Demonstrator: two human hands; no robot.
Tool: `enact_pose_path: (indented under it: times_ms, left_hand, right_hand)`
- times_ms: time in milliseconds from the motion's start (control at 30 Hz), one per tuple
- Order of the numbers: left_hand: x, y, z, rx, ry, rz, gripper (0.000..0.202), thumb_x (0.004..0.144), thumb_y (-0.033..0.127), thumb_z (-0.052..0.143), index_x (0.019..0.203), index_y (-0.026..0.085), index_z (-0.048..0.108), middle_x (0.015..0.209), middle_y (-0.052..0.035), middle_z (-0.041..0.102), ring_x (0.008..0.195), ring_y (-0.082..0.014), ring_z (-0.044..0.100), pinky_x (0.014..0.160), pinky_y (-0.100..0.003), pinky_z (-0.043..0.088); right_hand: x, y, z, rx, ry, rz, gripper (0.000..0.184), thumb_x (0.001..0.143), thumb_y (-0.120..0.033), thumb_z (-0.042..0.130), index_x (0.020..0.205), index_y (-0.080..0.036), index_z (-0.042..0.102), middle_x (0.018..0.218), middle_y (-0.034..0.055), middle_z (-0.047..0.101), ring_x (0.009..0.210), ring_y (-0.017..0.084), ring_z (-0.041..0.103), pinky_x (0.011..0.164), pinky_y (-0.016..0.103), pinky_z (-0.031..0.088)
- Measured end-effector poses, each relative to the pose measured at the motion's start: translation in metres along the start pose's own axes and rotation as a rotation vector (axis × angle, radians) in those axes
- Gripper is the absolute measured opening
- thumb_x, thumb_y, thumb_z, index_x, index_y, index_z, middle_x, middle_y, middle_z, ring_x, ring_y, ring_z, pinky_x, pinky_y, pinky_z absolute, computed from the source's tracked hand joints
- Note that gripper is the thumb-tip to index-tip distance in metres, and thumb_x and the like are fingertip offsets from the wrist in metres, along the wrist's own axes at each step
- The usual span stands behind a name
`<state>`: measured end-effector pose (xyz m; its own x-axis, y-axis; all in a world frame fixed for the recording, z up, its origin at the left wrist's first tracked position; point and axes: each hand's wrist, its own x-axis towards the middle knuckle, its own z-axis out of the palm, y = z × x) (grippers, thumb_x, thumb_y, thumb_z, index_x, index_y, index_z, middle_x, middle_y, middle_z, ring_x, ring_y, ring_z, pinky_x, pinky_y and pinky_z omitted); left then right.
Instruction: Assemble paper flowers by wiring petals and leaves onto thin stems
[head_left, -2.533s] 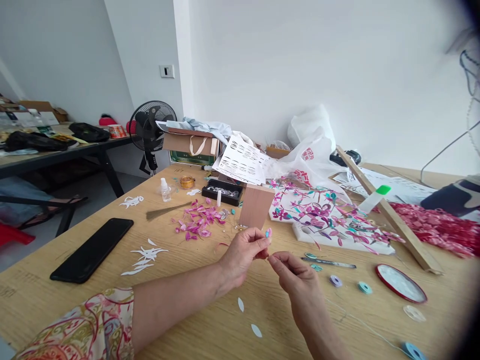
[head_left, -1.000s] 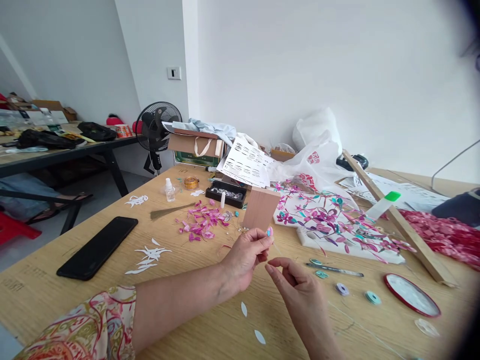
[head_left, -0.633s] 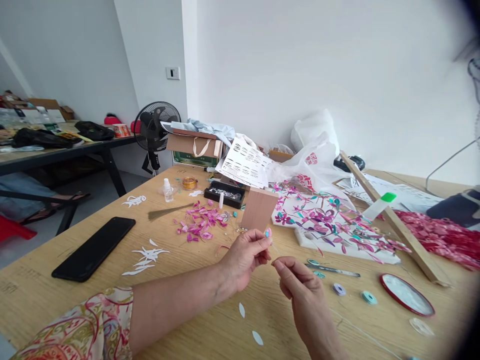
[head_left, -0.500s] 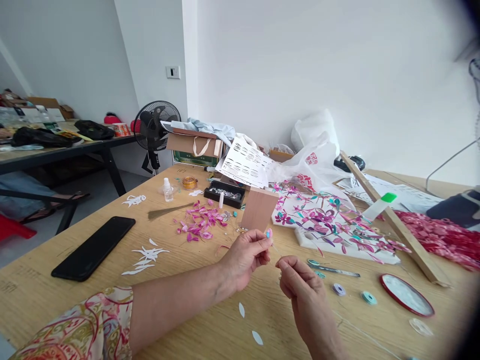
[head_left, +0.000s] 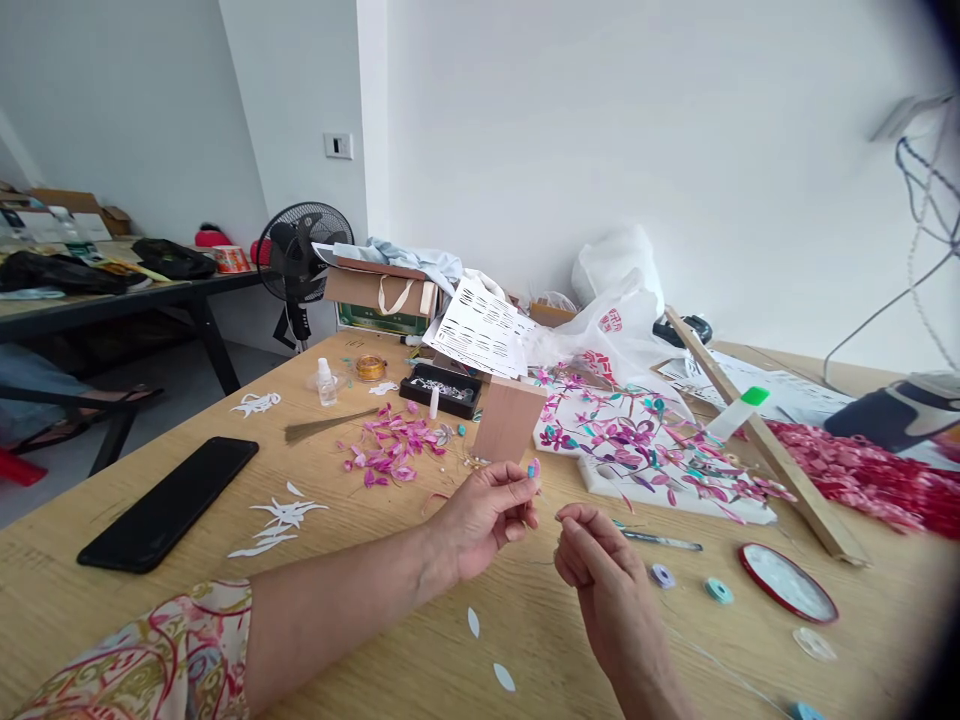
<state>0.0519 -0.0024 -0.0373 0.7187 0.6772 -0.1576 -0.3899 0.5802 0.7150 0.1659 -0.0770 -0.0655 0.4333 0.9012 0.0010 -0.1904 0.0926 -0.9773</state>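
Between the thumb and forefinger of my left hand (head_left: 487,520) is a small pink-and-blue flower piece (head_left: 533,469), held up over the table. My right hand (head_left: 604,575) is beside it, thumb and forefinger pinched together; whatever is between them is too fine to make out. A pale thread (head_left: 720,660) runs over the table by my right forearm. Two white paper petals (head_left: 504,677) lie below my hands. Right of my right hand are a lilac spool (head_left: 663,575), a teal spool (head_left: 718,590) and a pen-like tool (head_left: 667,541).
Pink petals (head_left: 386,450) lie loose beyond my left hand, near a wooden block (head_left: 508,420) and a black tray (head_left: 450,402). A black phone (head_left: 169,505) is at left. Flower sprays (head_left: 645,440) and a wooden bar (head_left: 780,455) occupy the right, near a red-rimmed oval dish (head_left: 787,582).
The view has swung slightly right, so the table's things appear further left. My hands are slightly further apart, my left still pinching the flower piece.
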Motion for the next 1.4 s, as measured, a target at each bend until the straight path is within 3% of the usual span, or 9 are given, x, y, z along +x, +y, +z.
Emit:
enact_pose_path:
  times_ms: [167, 333, 433, 533, 633, 767, 967, 1200, 1400]
  left_hand:
    - [0.0, 0.0, 0.001, 0.039, -0.008, 0.104, 0.026, 0.062, 0.031, 0.068, 0.067, 0.014, 0.048, 0.056, 0.0026, 0.049, 0.049, -0.0043, 0.045, 0.04, -0.015, 0.022]
    - [0.002, -0.001, 0.0, 0.254, 0.08, 0.272, 0.024, 0.067, 0.034, 0.061, 0.064, 0.015, 0.046, 0.05, 0.004, 0.047, 0.045, -0.0042, 0.039, 0.04, -0.016, 0.025]
    - [0.006, -0.002, -0.004, 0.399, 0.096, 0.334, 0.022, 0.069, 0.035, 0.058, 0.065, 0.016, 0.048, 0.047, 0.0055, 0.046, 0.04, -0.0042, 0.036, 0.039, -0.017, 0.026]
    - [0.008, -0.001, -0.007, 0.54, 0.067, 0.33, 0.021, 0.072, 0.035, 0.055, 0.068, 0.016, 0.049, 0.043, 0.0065, 0.046, 0.034, -0.0034, 0.032, 0.036, -0.017, 0.023]
    - [0.007, -0.002, -0.006, 0.555, 0.01, 0.263, 0.023, 0.073, 0.038, 0.053, 0.07, 0.016, 0.047, 0.046, 0.0054, 0.051, 0.032, -0.003, 0.036, 0.033, -0.016, 0.018]
    - [0.004, -0.004, -0.002, 0.436, -0.046, 0.192, 0.03, 0.07, 0.043, 0.054, 0.07, 0.017, 0.041, 0.068, 0.0006, 0.06, 0.039, -0.0052, 0.051, 0.03, -0.014, 0.016]
    - [0.005, -0.005, -0.003, 0.443, -0.078, 0.171, 0.027, 0.069, 0.04, 0.056, 0.068, 0.016, 0.044, 0.057, 0.0038, 0.052, 0.039, -0.004, 0.047, 0.032, -0.014, 0.025]
    - [0.004, -0.005, -0.005, 0.487, -0.046, 0.142, 0.025, 0.067, 0.036, 0.059, 0.065, 0.015, 0.046, 0.053, 0.0053, 0.047, 0.038, -0.0027, 0.041, 0.033, -0.014, 0.025]
    - [0.003, -0.004, -0.005, 0.414, -0.042, 0.131, 0.029, 0.066, 0.041, 0.059, 0.066, 0.015, 0.047, 0.061, 0.004, 0.051, 0.039, -0.0023, 0.043, 0.035, -0.016, 0.024]
  right_hand:
    - [-0.001, 0.004, 0.0, -0.407, -0.063, -0.122, 0.022, 0.075, -0.038, 0.05, 0.065, -0.018, 0.051, 0.049, -0.0059, 0.037, 0.044, 0.008, 0.033, 0.041, 0.02, 0.027]
    - [-0.01, 0.002, 0.009, -0.861, -0.099, -0.45, 0.022, 0.081, -0.032, 0.042, 0.066, -0.018, 0.052, 0.049, -0.0046, 0.043, 0.043, 0.009, 0.038, 0.043, 0.02, 0.029]
    - [-0.014, -0.002, 0.013, -0.956, -0.103, -0.609, 0.02, 0.082, -0.028, 0.041, 0.069, -0.018, 0.052, 0.051, -0.0036, 0.049, 0.043, 0.009, 0.042, 0.044, 0.019, 0.032]
    - [-0.017, -0.009, 0.01, -0.968, -0.043, -0.677, 0.018, 0.082, -0.027, 0.043, 0.07, -0.018, 0.054, 0.052, -0.0032, 0.05, 0.045, 0.009, 0.043, 0.045, 0.019, 0.033]
    - [-0.015, -0.014, 0.004, -0.965, 0.068, -0.661, 0.018, 0.081, -0.029, 0.045, 0.071, -0.019, 0.055, 0.05, -0.0044, 0.047, 0.043, 0.009, 0.04, 0.043, 0.018, 0.032]
    - [-0.01, -0.016, -0.004, -0.959, 0.169, -0.549, 0.021, 0.08, -0.033, 0.045, 0.068, -0.019, 0.055, 0.046, -0.0057, 0.041, 0.04, 0.008, 0.036, 0.039, 0.019, 0.029]
    - [-0.005, -0.014, -0.008, -0.92, 0.185, -0.447, 0.025, 0.078, -0.038, 0.045, 0.067, -0.018, 0.056, 0.048, -0.0045, 0.043, 0.042, 0.009, 0.038, 0.041, 0.02, 0.031]
    - [-0.003, -0.017, -0.01, -0.879, 0.234, -0.423, 0.024, 0.076, -0.039, 0.047, 0.068, -0.018, 0.056, 0.05, -0.0034, 0.046, 0.045, 0.01, 0.04, 0.042, 0.021, 0.03]
    - [-0.003, -0.014, -0.013, -0.872, 0.199, -0.421, 0.02, 0.077, -0.036, 0.048, 0.072, -0.019, 0.056, 0.047, -0.0054, 0.04, 0.043, 0.01, 0.037, 0.041, 0.021, 0.029]
